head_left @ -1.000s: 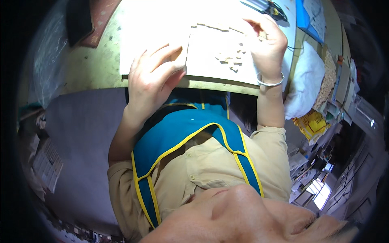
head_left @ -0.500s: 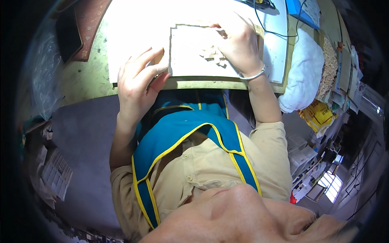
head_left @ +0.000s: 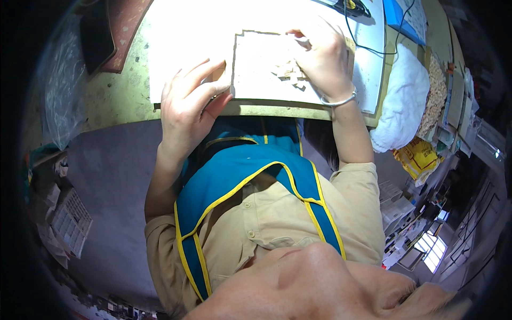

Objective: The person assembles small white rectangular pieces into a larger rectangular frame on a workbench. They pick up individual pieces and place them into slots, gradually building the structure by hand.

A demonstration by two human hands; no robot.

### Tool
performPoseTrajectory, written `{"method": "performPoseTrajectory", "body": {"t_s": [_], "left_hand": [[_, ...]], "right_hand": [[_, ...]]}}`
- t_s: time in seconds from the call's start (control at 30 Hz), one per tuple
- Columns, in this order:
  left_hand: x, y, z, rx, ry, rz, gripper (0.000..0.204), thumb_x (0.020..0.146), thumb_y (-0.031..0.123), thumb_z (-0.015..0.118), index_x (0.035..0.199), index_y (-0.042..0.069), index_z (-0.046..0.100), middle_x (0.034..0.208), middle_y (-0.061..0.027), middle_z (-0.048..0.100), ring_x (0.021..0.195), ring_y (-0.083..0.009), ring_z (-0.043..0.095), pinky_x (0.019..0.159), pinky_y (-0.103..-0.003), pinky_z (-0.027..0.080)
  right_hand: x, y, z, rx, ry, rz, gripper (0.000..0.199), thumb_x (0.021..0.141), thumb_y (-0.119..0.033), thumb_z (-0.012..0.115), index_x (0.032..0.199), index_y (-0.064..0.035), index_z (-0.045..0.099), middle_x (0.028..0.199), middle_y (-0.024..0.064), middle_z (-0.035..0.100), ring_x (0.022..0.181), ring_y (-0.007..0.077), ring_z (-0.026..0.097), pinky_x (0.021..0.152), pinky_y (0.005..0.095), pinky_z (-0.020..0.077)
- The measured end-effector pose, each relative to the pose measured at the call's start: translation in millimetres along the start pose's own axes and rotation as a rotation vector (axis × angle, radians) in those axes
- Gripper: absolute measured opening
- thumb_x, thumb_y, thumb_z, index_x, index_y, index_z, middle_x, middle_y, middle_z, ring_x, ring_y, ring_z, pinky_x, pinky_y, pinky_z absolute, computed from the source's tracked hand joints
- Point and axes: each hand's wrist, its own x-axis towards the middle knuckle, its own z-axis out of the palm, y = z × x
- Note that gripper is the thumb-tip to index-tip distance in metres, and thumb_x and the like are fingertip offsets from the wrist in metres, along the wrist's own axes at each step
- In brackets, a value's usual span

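Note:
A pale flat board (head_left: 258, 50) with a dark outline along its left and far edges lies on the table, partly washed out by glare. On it is a loose pile of small light wood-coloured pieces (head_left: 290, 73). My left hand (head_left: 186, 104) rests at the board's left edge, thumb and fingers apart and curved, the fingertips partly lost in the brightness. Over the board's right part, just beyond the pile, is my right hand (head_left: 325, 61). Its thumb and forefinger are bent together by the far edge; whatever they pinch is too small and overexposed to name.
A dark tool with a black cable (head_left: 354, 7) lies at the far right, near a blue object (head_left: 402, 21). A white cloth (head_left: 402, 98) hangs over the table's right edge, beside many small tan pieces (head_left: 433, 96). Clear plastic (head_left: 64, 85) and a dark flat piece (head_left: 97, 37) are at left.
The table and both hands appear shifted slightly right in the picture. Against the board, my hands keep nearly the same places, with the right fingers moving only a little.

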Motion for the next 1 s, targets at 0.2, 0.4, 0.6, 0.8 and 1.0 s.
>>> {"method": "performPoseTrajectory", "body": {"t_s": [0.2, 0.4, 0.6, 0.8, 1.0], "left_hand": [[0.4, -0.2, 0.2, -0.004, 0.012, 0.012, 0.019, 0.079, 0.010, 0.085, 0.094, 0.009, 0.074, 0.124, -0.0105, 0.073, 0.123, -0.0308, 0.064, 0.101, -0.043, 0.047], [0.2, -0.8, -0.4, 0.000, 0.016, 0.016, 0.018, 0.080, 0.010, 0.084, 0.094, 0.009, 0.074, 0.124, -0.0103, 0.073, 0.123, -0.0311, 0.065, 0.101, -0.043, 0.048], [-0.9, -1.8, 0.2, 0.007, 0.019, 0.024, 0.019, 0.080, 0.010, 0.084, 0.096, 0.009, 0.075, 0.125, -0.0103, 0.073, 0.123, -0.0311, 0.064, 0.101, -0.043, 0.048], [-0.4, -1.7, 0.8, 0.007, 0.015, 0.016, 0.018, 0.080, 0.010, 0.084, 0.095, 0.009, 0.075, 0.125, -0.0102, 0.073, 0.123, -0.0308, 0.064, 0.100, -0.042, 0.048], [0.0, -0.7, -0.9, 0.004, 0.016, 0.016, 0.018, 0.079, 0.009, 0.084, 0.094, 0.009, 0.074, 0.125, -0.0098, 0.073, 0.123, -0.0302, 0.064, 0.100, -0.043, 0.048]], "right_hand": [[-11.4, 1.1, -11.5, -0.044, -0.055, 0.056, 0.018, 0.083, -0.008, 0.081, 0.100, -0.0030, 0.079, 0.095, 0.0119, 0.075, 0.087, 0.0263, 0.071, 0.079, 0.0354, 0.0562], [-8.9, -1.9, -4.3, -0.040, -0.085, 0.043, 0.021, 0.084, -0.008, 0.079, 0.105, -0.0053, 0.080, 0.100, 0.0120, 0.076, 0.092, 0.0271, 0.073, 0.086, 0.0373, 0.0559], [-4.1, -6.8, -10.8, -0.052, -0.073, 0.046, 0.021, 0.085, -0.009, 0.080, 0.105, -0.0045, 0.080, 0.097, 0.0119, 0.075, 0.091, 0.0272, 0.073, 0.086, 0.0371, 0.0561], [-3.8, -6.2, -12.2, -0.147, -0.257, -0.009, 0.028, 0.080, -0.020, 0.086, 0.105, -0.0082, 0.081, 0.089, 0.0096, 0.075, 0.086, 0.0245, 0.070, 0.086, 0.0391, 0.0532], [-0.5, -10.0, 10.8, -0.086, -0.255, -0.080, 0.035, 0.081, -0.027, 0.086, 0.113, -0.0130, 0.082, 0.088, 0.0093, 0.077, 0.074, 0.0227, 0.063, 0.085, 0.0395, 0.0496]]}}
